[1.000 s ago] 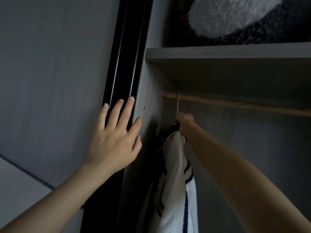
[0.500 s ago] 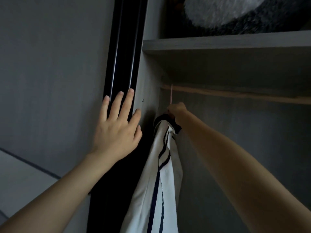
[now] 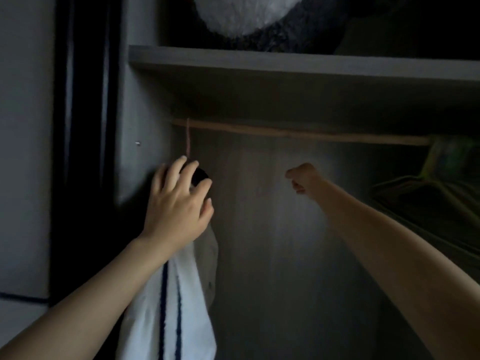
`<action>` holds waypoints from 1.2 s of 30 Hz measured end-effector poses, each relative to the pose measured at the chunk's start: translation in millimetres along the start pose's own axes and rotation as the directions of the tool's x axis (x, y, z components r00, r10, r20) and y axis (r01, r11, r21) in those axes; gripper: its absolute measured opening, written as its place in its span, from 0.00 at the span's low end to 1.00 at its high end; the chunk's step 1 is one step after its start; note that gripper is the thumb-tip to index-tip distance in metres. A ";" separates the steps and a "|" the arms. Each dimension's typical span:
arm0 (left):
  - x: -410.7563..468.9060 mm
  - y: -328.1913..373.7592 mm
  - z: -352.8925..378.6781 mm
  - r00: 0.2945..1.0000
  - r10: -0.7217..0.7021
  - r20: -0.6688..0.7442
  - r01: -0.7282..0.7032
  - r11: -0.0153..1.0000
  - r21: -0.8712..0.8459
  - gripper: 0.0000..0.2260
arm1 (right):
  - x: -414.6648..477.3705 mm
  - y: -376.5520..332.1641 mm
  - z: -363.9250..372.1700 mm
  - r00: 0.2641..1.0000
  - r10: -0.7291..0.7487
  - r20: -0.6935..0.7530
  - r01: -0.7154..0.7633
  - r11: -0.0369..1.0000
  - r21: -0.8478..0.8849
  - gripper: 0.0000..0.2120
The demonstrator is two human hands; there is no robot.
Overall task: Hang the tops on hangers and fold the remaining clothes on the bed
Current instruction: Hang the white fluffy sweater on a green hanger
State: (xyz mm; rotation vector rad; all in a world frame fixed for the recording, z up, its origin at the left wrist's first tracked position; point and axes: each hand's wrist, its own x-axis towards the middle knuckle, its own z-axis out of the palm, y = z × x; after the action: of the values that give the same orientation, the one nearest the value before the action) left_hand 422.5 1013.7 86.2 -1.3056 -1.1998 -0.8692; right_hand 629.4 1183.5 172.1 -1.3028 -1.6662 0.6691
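A white top with dark blue stripes point(image 3: 171, 302) hangs from a thin pink hanger hook point(image 3: 188, 137) on the wooden wardrobe rail point(image 3: 298, 132), at the rail's far left. My left hand point(image 3: 179, 203) rests on the top's dark collar and shoulder, fingers spread over it. To the right, my right hand point(image 3: 302, 179) is a loose fist in the bare middle of the wardrobe, apart from the top, with nothing visible in it.
A grey shelf point(image 3: 298, 66) runs above the rail and carries a fluffy white and dark item point(image 3: 233, 16). Greenish hangers and dark clothes point(image 3: 439, 183) hang at the right end. The black door track point(image 3: 85, 126) stands at the left.
My left hand left the wardrobe's side panel and came onto the hanging top's collar. My right hand let go of the hanger and moved right. The view shifted right.
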 end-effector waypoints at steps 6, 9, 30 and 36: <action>2.2 65.0 45.7 0.988 -0.025 0.150 0.061 0.969 -0.238 0.18 | -22.5 64.3 -106.3 0.971 -0.010 -0.239 -0.055 0.963 -0.264 0.09; 3.6 102.2 65.3 0.975 0.004 0.221 0.068 0.946 -0.317 0.19 | -46.9 87.0 -154.2 0.930 -0.052 -0.363 -0.139 0.867 -0.479 0.14; -15.4 230.1 132.5 0.955 0.016 0.296 0.141 0.854 -0.501 0.20 | -112.5 155.4 -243.5 0.917 -0.144 -0.373 -0.345 0.186 -0.920 0.14; -20.3 235.3 134.2 0.952 0.007 0.307 0.147 0.869 -0.473 0.20 | -106.7 151.4 -251.9 0.826 -0.291 -0.483 -0.334 0.437 -0.835 0.11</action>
State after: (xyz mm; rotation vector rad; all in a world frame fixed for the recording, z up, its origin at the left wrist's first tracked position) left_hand 624.5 1170.6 -5.3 -1.8716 -1.3152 -1.1065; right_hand 927.9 1101.4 127.8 -2.0020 -1.4540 -0.7843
